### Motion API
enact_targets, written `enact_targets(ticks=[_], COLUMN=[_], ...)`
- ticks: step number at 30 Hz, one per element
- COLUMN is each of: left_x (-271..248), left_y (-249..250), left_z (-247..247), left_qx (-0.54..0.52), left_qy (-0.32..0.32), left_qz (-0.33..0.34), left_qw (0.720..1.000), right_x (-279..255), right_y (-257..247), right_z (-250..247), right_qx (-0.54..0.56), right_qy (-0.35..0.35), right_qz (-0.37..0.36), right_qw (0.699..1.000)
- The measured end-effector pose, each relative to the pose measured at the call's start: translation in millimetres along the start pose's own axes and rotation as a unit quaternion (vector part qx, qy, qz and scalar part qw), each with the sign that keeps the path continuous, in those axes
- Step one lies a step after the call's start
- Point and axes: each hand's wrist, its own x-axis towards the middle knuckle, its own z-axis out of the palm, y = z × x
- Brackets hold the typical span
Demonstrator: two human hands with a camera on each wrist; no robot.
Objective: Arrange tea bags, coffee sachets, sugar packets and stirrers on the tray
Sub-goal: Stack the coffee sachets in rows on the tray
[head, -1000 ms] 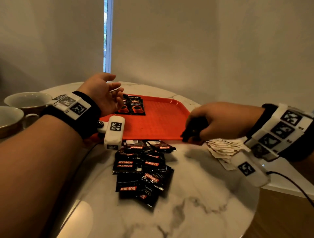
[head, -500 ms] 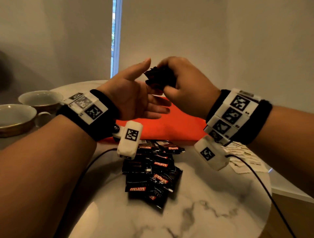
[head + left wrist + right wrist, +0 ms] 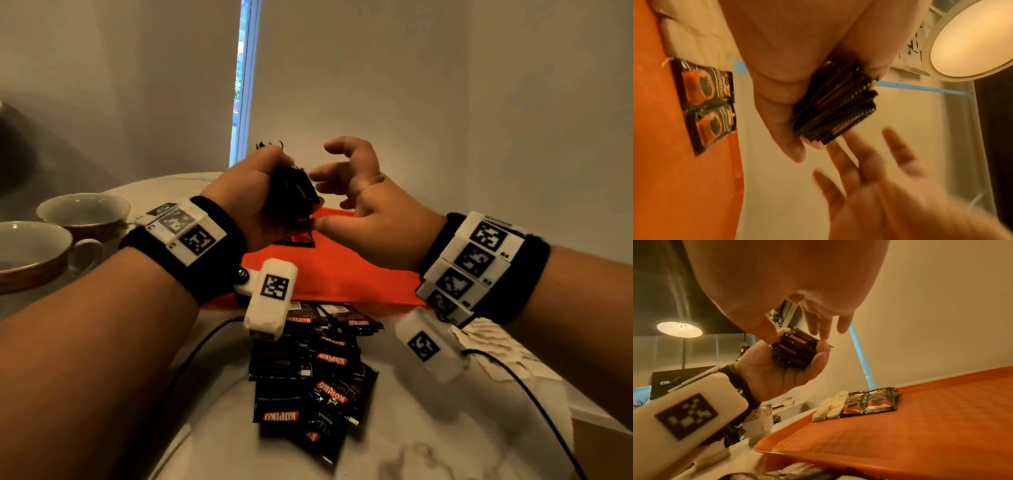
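Head view: above and behind both forearms, facing forward-down over surface (image 3: 428, 445) toward wall. Left wrist view: close under palm, looking along fingers. Right wrist view: low, close, facing left across orange tray (image 3: 920, 426). All three share tray and held sachet stack (image 3: 291, 192).

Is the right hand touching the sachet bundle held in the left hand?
Cannot tell. The right hand's fingertips meet the sachet bundle edge, blurred.

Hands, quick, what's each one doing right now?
Left hand: grips a stack of coffee sachets.
Right hand: open, fingers spread beside the stack, holding nothing.
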Motion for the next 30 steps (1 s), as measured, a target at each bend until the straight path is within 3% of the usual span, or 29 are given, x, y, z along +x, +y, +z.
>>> enact_targets(ticks=[2,4,7,9,17,26,30], left_x=[1,2,2,2,1,0,1], left_y=[3,5,9,11,11,6,3], left_z=[-5,-10,-17,-20,-17,-19,-23], left_qx=[-0.009,-0.022,-0.057,-0.058,-0.024,-0.035,-0.036], left_qy=[0.047,0.07,0.093,0.095,0.084,0.094,0.092], left_qz=[0.026,0.04,0.032,0.02,0.018,0.016,0.013], left_qw=[0.999,0.997,0.993,0.994,0.996,0.995,0.995], right_x=[-6,-14,-27,-32,-45,-48,-51], right_y=[6,9,13,16,21,26,29], right_z=[-7,-13,-9,-3,3,2,1], right_qx=[0.002,-0.053,-0.154,-0.185,-0.182,-0.216,-0.196], right_qy=[-0.043,-0.159,-0.33,-0.373,-0.338,-0.329,-0.292], right_qz=[0.022,0.038,0.056,0.063,0.075,0.043,0.015], right_qw=[0.999,0.985,0.929,0.907,0.92,0.918,0.936])
